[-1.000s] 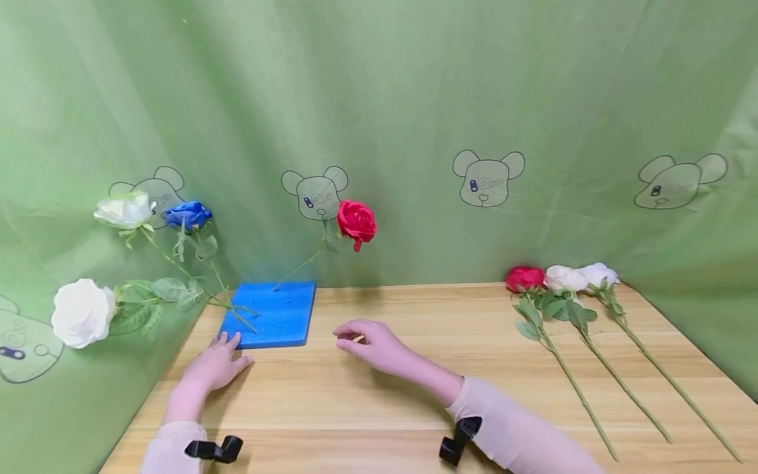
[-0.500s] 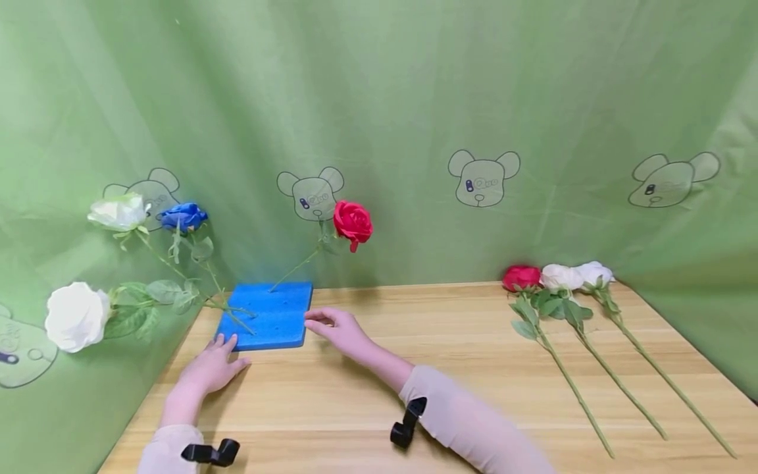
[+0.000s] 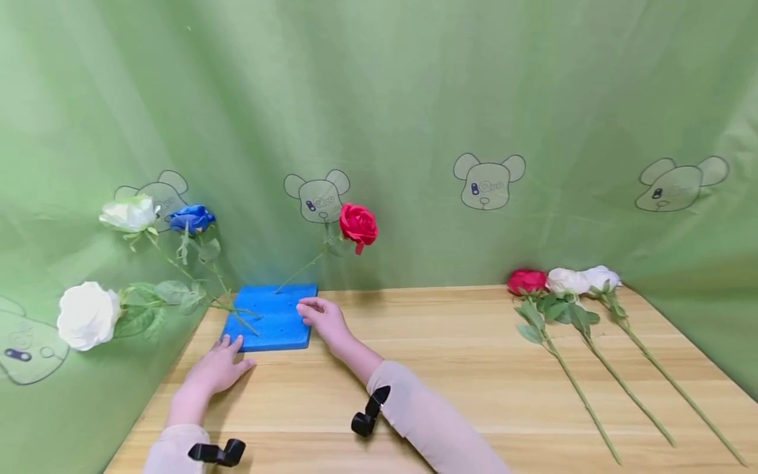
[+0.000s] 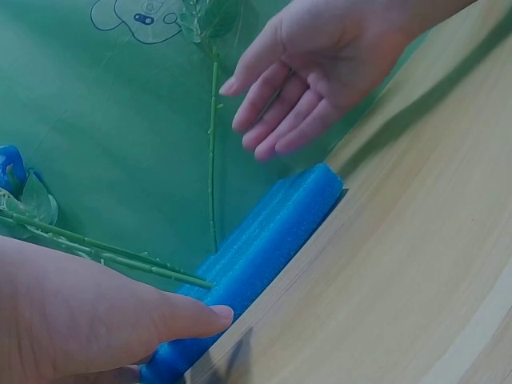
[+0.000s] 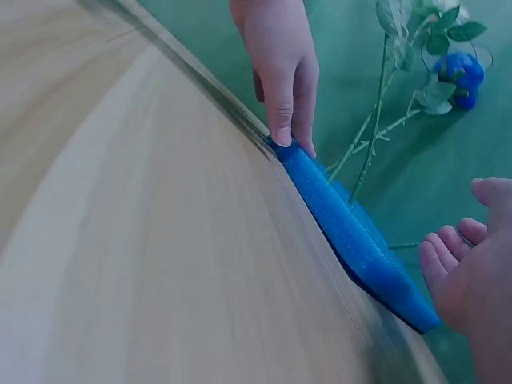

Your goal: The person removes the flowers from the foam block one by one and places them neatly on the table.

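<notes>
A blue foam board (image 3: 275, 332) lies at the table's left rear. My left hand (image 3: 216, 368) rests at its near left corner, and the left wrist view shows the thumb (image 4: 212, 316) lying along the board's edge. My right hand (image 3: 326, 324) hovers by the board's right edge, fingers loosely bent and holding nothing, as the right wrist view (image 5: 480, 264) also shows. Stuck in the board are a red rose (image 3: 358, 225) leaning right, a blue rose (image 3: 191, 218), a pale white rose (image 3: 130, 213) and a low-leaning white rose (image 3: 89, 316).
On the table's right side lie a red rose (image 3: 527, 281), a white rose (image 3: 567, 281) and another pale rose (image 3: 601, 278), stems toward the front. A green curtain (image 3: 408, 99) with bear-head prints hangs behind and beside the wooden table (image 3: 450, 355).
My right hand has moved left over the table to the board's right edge. My left hand stays at the near left corner, and the roses keep their places.
</notes>
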Demonstrator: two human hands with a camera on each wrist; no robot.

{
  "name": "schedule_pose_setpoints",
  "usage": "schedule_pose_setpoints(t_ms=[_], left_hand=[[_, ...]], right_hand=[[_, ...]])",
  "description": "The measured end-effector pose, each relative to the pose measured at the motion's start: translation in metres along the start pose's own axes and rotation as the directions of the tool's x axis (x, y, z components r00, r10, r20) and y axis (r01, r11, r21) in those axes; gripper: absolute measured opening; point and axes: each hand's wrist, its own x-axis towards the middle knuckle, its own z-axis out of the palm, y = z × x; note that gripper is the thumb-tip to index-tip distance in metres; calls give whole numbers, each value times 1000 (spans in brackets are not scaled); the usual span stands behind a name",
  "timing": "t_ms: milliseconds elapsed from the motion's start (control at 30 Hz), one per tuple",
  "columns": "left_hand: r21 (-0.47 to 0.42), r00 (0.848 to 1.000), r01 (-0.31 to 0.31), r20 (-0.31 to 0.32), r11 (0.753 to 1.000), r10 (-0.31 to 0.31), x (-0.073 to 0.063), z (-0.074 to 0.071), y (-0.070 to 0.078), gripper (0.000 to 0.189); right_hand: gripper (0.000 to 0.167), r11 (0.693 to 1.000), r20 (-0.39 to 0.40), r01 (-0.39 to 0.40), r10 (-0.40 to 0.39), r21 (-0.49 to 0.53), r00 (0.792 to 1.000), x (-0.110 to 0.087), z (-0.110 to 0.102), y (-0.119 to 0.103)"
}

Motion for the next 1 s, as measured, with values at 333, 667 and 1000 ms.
schedule_pose_setpoints(t_ms=[333,667,1000], left_hand=[[-1,1000,9,-2,1000,-9,-1,1,1,72],[0,1000,24,0,1000,-24,1,0,-2,72],[-1,1000,18,0,1000,-18,2,0,1,71]], right_hand=[[40,948,-45,-146,165,283,985,23,17,8],[57,904,-92,-131,183,408,979,46,37,3],[64,953,-151,-103,151,284,977,63,44,17]])
